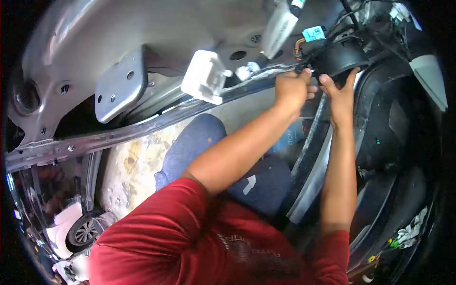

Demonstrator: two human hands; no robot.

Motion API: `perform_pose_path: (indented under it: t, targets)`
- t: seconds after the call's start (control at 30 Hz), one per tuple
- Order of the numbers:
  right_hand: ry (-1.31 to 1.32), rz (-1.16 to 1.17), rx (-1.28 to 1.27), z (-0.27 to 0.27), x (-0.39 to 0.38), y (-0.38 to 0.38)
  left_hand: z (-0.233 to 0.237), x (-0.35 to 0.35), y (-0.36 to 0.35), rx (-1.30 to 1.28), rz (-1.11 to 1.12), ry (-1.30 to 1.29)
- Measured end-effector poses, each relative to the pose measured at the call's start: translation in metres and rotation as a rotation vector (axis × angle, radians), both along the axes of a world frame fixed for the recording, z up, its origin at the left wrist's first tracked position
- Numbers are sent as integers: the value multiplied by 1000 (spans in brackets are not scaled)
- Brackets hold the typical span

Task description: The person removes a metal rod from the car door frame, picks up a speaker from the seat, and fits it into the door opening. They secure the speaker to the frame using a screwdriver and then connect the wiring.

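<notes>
A black round plastic housing (341, 56) sits at the upper right, under the car's bodywork. My right hand (339, 90) reaches up to its lower edge, thumb and a finger spread against it. Just left of it, my left hand (292, 90) is closed, thumb and fingers pinched at the housing's side. What the left fingertips grip is too small and covered to make out. Orange wires (298, 47) run close above the left hand, near a light-blue label (314, 33).
A bare metal bracket (121, 85) and a white plastic piece (203, 76) hang at the left. A pale hanging part (280, 31) is above my left hand. The door sill (311, 175) runs between my arms, with dark car interior (389, 123) at right.
</notes>
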State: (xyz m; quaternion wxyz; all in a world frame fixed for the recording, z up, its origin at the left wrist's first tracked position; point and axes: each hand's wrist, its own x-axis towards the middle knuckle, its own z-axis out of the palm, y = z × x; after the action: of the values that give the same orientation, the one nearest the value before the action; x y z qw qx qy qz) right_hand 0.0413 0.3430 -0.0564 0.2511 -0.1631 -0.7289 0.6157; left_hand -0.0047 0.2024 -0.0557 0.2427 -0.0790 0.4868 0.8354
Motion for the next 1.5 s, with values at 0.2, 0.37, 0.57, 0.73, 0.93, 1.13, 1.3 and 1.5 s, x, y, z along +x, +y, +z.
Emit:
perform_pose_path:
  t: [0.2, 0.37, 0.57, 0.73, 0.93, 1.13, 1.3, 1.5]
  targets:
    - [-7, -44, 73, -6, -1, 5, 1, 5, -10, -5, -88, 70]
    - [82, -59, 130, -16, -2, 12, 0, 7, -24, -67, -158, 103]
    - [152, -106, 189, -7, 1, 12, 1, 19, -30, -133, -309, 133]
    - [83, -161, 254, -1, 7, 9, -12, 22, -31, -161, -384, 115]
    - [54, -192, 323, -9, 6, 4, -11, 26, -27, -213, -479, 138]
    - [93, -152, 62, 2, 29, 6, -31, 21, -19, -169, -505, 75]
    - [68, -147, 35, -2, 36, -1, -37, 22, -6, -128, -502, 46]
    - [-121, -176, 109, 38, 88, 2, -3, 45, 3, -256, -422, 247]
